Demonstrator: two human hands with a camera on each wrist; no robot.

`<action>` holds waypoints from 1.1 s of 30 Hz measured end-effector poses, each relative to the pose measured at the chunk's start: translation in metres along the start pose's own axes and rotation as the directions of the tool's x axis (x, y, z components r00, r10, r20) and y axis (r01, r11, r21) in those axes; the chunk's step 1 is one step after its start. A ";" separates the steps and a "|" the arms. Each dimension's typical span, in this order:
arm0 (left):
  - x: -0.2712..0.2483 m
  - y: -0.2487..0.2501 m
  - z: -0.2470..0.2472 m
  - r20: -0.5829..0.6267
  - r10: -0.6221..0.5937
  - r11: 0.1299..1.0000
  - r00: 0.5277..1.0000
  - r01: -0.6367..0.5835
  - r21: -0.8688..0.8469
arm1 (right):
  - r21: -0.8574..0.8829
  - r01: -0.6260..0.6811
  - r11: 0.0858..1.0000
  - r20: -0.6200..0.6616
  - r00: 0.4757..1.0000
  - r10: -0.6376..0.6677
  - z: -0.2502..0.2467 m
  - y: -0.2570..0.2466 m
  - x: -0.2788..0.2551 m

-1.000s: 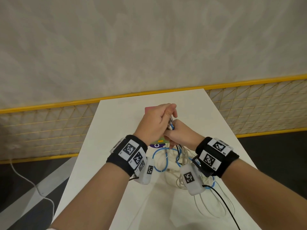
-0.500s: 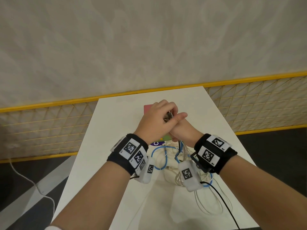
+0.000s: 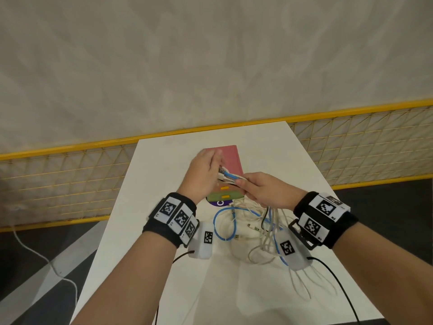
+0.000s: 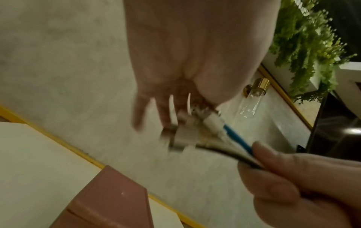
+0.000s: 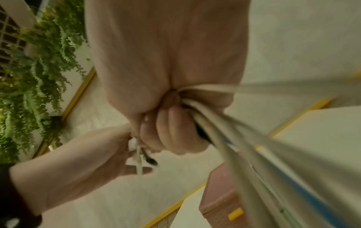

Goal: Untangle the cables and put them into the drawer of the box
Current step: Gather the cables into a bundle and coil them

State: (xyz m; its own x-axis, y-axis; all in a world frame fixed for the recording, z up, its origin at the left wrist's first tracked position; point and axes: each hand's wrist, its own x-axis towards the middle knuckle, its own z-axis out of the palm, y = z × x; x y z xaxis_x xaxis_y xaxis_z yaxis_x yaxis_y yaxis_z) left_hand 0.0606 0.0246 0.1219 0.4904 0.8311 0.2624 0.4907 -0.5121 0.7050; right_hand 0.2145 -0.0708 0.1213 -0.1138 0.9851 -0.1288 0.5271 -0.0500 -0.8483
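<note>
Head view — both hands (image 3: 236, 181) gripping cables (image 3: 228, 176), loose tangle (image 3: 257, 228) below

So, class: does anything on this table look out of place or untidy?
Yes. The cables lie in a tangled heap on the table before the closed box, loops crossing; both hands grip their gathered ends.

Cable tangle (image 3: 255, 228) blocks table (image 3: 304, 174) at 6 o'clock of drawer box (image 3: 230, 160); bare tabletop at 3 and 9 o'clock.
</note>
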 end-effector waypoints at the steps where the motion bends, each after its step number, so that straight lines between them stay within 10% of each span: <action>1: 0.000 0.001 -0.002 -0.039 0.100 0.992 0.994 -0.097 0.081 | -0.093 0.004 0.996 -0.012 1.000 -0.005 -0.001 0.001 0.002; 4: -0.008 0.017 -0.003 0.141 0.343 0.934 0.929 -0.352 0.052 | -0.249 0.105 0.963 0.056 0.994 -0.094 -0.001 -0.003 0.005; 8: -0.025 0.023 0.012 0.509 0.152 0.988 0.847 -0.147 -0.051 | -0.269 0.156 0.951 0.178 0.978 -0.110 -0.008 -0.016 0.007; 19: -0.006 0.010 -0.003 0.373 0.190 0.899 0.908 -0.314 0.306 | -0.051 0.000 0.999 0.028 1.000 0.002 -0.043 -0.001 0.002; 26: -0.001 0.001 0.008 -0.080 -0.057 0.979 0.995 0.040 -0.202 | 0.106 0.036 0.994 -0.114 0.993 -0.024 -0.021 0.014 -0.009; 33: -0.011 0.035 0.032 0.033 -0.264 0.716 0.964 0.219 -0.663 | -0.113 0.105 0.988 -0.311 0.941 -0.135 0.019 -0.004 0.013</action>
State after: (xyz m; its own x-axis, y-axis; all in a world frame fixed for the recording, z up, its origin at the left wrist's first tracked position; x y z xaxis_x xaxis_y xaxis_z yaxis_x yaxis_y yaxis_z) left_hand 0.0956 -0.0093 0.1226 0.3665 0.9293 0.0453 -0.0184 -0.0414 0.9990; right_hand 0.1947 -0.0612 0.1134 0.0837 0.9846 0.1533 0.6045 0.0722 -0.7933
